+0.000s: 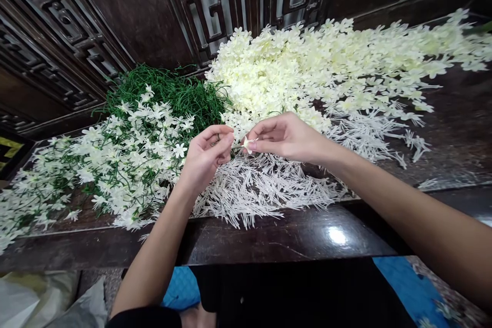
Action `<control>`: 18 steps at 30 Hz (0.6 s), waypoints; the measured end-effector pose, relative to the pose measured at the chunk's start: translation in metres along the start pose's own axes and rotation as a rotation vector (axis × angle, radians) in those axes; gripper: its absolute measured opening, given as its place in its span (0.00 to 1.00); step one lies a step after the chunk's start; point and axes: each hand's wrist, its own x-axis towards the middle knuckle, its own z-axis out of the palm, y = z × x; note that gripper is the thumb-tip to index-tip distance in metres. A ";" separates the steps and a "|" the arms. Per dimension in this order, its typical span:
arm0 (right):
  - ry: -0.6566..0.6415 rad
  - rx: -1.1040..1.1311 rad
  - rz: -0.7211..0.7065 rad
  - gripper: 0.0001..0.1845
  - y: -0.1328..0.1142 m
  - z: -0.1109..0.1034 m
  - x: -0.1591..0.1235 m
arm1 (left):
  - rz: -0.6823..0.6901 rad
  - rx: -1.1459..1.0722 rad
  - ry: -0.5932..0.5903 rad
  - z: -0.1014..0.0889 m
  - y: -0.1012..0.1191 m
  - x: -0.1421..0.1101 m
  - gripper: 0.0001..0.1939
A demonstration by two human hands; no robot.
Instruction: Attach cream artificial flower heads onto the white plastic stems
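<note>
"Black cloth point(292, 297) sits nearest my camera, just on the near side of the surface point(269, 241). What do you need from my feed?"

"Where's the small flower point(248, 145), and which hand has it?"

"Right hand point(288, 138). I see it pinched between thumb and fingertips, held up above the surface. Left hand point(207, 154) has its thumb and forefinger together, with a bit of green showing among the fingers; whether that's a stem, I can't tell."

"How do they line up?"

"That's the relation I'm watching. The flower lies right of the left fingertips, just beside them, the two hands facing each other. Its long axis seems to run left to right, but it's too small for me to be sure."

"And around them?"

"White filaments point(261, 187) are spread near and below the hands. Loose pale blossoms point(277, 66) heap up on the far right, green stems point(169, 92) lie to the far left, and stemmed white flowers point(130, 154) cover the left, close beside the left hand."
</note>
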 end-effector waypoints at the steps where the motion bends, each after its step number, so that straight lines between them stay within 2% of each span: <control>1: 0.013 0.002 -0.008 0.09 -0.001 0.000 0.000 | 0.023 0.092 0.013 0.000 -0.001 0.000 0.06; 4: 0.025 0.016 -0.038 0.09 -0.004 -0.001 -0.001 | 0.079 0.284 0.009 -0.001 -0.003 0.000 0.10; 8: 0.041 0.016 -0.052 0.10 -0.006 -0.003 -0.002 | 0.137 0.344 -0.015 0.000 -0.003 0.000 0.13; 13: 0.083 0.063 -0.083 0.11 -0.008 -0.007 -0.004 | 0.192 0.412 0.015 0.003 -0.002 -0.001 0.08; 18: 0.105 0.063 -0.096 0.11 -0.010 -0.008 -0.006 | 0.164 0.489 0.057 0.003 -0.008 0.000 0.08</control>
